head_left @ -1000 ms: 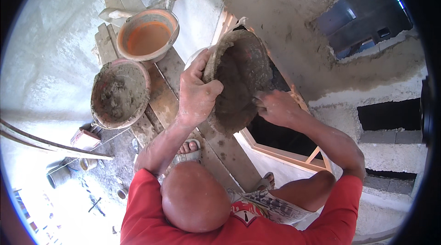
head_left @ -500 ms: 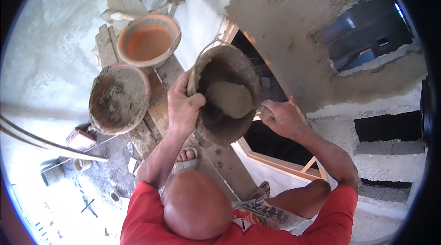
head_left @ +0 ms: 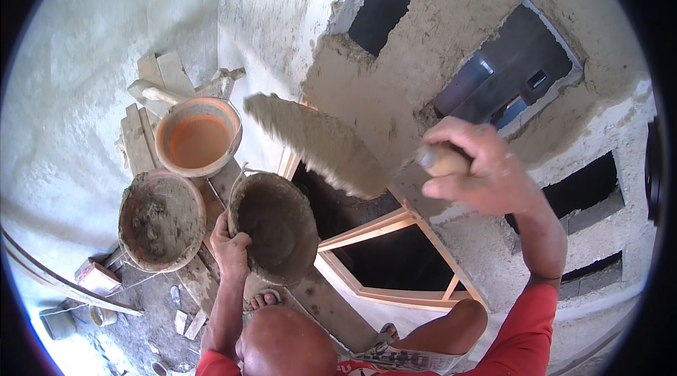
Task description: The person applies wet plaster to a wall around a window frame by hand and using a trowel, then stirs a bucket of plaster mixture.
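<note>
My left hand (head_left: 230, 247) grips the rim of a dark bucket (head_left: 281, 217), tilted so that grey mortar shows inside. Up at the right, my right hand (head_left: 486, 168) is closed around the wooden handle of a trowel (head_left: 444, 161). A long mass of wet mortar (head_left: 317, 143), smeared by motion, stretches leftward from the trowel in front of the wall. It hides the blade, and I cannot tell whether the mortar rests on it or is leaving it. Ahead, the wall (head_left: 381, 94) has a coat of grey-brown plaster.
Left of the bucket stand a mortar-caked tub (head_left: 162, 221) and a tub of orange-tinted liquid (head_left: 197, 137). Planks (head_left: 331, 305) lie under my feet. A wooden frame (head_left: 395, 297) surrounds a dark opening below the wall, and rough rectangular openings (head_left: 515, 58) pierce it at the right.
My right hand has lifted the trowel out of the bucket, up and to the right, with mortar now in front of the wall. My left hand has lowered the bucket toward the left.
</note>
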